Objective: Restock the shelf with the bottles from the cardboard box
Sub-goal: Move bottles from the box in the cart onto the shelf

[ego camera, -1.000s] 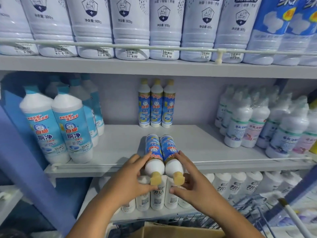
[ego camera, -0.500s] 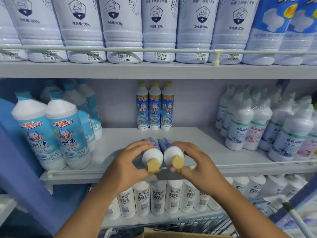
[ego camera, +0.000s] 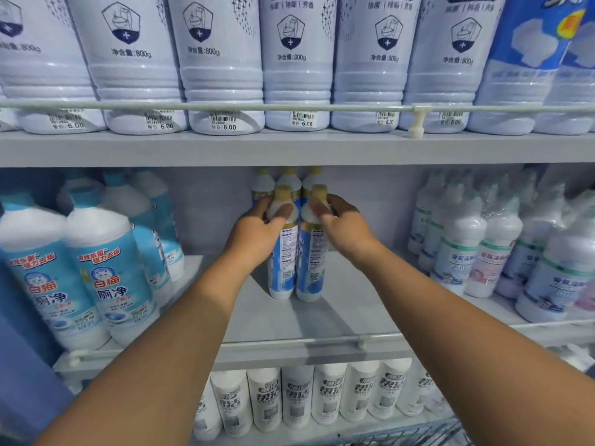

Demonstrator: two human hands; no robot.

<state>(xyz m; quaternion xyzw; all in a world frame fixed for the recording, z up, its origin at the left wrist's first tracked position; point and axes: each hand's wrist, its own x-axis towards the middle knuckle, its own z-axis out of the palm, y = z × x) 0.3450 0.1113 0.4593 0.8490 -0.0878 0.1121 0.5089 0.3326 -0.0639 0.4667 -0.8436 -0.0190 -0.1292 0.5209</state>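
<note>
1. Two slim blue-labelled bottles now upright on the middle shelf [ego camera: 322, 320], where a second ago both lay on their sides near the front rail, yellow caps toward the camera.
2. Left hand [ego camera: 254, 233] wrapped round the shoulder of the left bottle [ego camera: 283, 262]; right hand [ego camera: 347, 230] gripping the shoulder of the right bottle [ego camera: 310, 262]. Neither let go yet.
3. Bases down on the shelf board, the pair touching side by side, set just in front of the back row of three matching bottles [ego camera: 288, 177].
4. Moved deeper too: away from the front rail [ego camera: 289, 342], well into the gap between the big blue-capped bottles [ego camera: 109, 278] and the white bottles on the right [ego camera: 457, 252].
5. Meaning for the job: this pair looks as good as placed, second row started. Only the release left, by the look of it.
6. Cardboard box out of view now, so no telling how many remain.
</note>
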